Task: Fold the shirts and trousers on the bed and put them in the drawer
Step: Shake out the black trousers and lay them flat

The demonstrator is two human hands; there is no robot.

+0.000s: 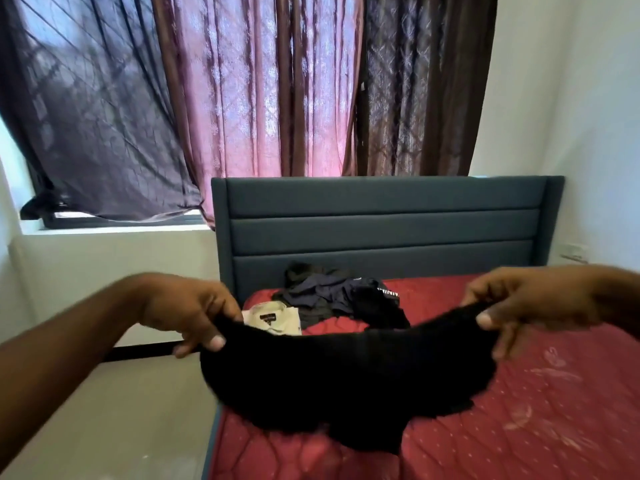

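A black garment [346,372] hangs stretched between my two hands above the red mattress [519,410]. My left hand [194,313] pinches its left top corner, and my right hand [512,303] pinches its right top corner. The cloth sags in the middle and its lower edge is blurred. Near the headboard lies a pile of dark clothes [332,292] with white lettering on one piece. A cream shirt [273,318] lies at the pile's left, partly hidden by the black garment. No drawer is in view.
A dark blue padded headboard [381,230] stands behind the bed. Purple and brown curtains [242,98] cover the window above it. A beige floor [121,410] runs along the bed's left side, with white walls on both sides.
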